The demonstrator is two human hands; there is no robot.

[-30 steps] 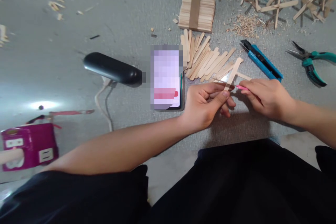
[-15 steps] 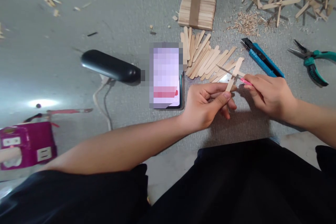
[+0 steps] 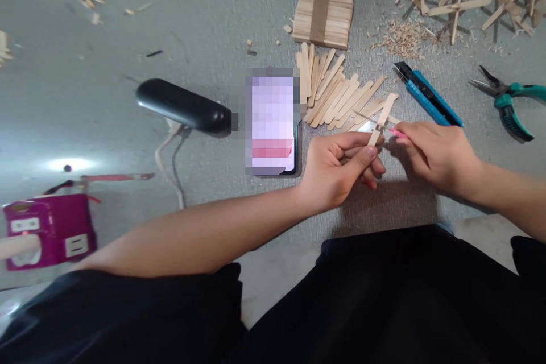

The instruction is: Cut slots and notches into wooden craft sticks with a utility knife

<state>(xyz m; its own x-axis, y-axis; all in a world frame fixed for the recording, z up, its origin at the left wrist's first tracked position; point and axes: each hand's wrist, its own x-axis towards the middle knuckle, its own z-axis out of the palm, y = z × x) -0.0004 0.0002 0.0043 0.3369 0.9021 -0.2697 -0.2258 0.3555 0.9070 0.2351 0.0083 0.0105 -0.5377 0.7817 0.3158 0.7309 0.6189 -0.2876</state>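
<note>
My left hand (image 3: 341,168) is closed, with thumb and fingers pinching the lower end of a wooden craft stick (image 3: 387,108) that slants up and to the right. Across this stick lies a slim pink-handled tool (image 3: 398,133), its thin pointed metal shaft reaching left past the wood. My right hand (image 3: 439,151) is closed round the pink handle. Another piece of pale wood shows beside the right fingertips, and I cannot tell whether it is joined to the stick. Loose craft sticks (image 3: 336,94) lie fanned out just beyond both hands.
A banded bundle of sticks (image 3: 307,17) lies behind the loose ones. Wood shavings (image 3: 403,38) and crossed-stick pieces (image 3: 456,5) are at upper right. A blue utility knife (image 3: 430,96) and pliers (image 3: 503,94) lie right; a phone (image 3: 273,119), black device (image 3: 183,105) and purple socket box (image 3: 55,227) left.
The view has shifted slightly, so the table's things appear a little further right. Both hands keep their grips, and the metal shaft still lies across the stick, slightly lower at its tip.
</note>
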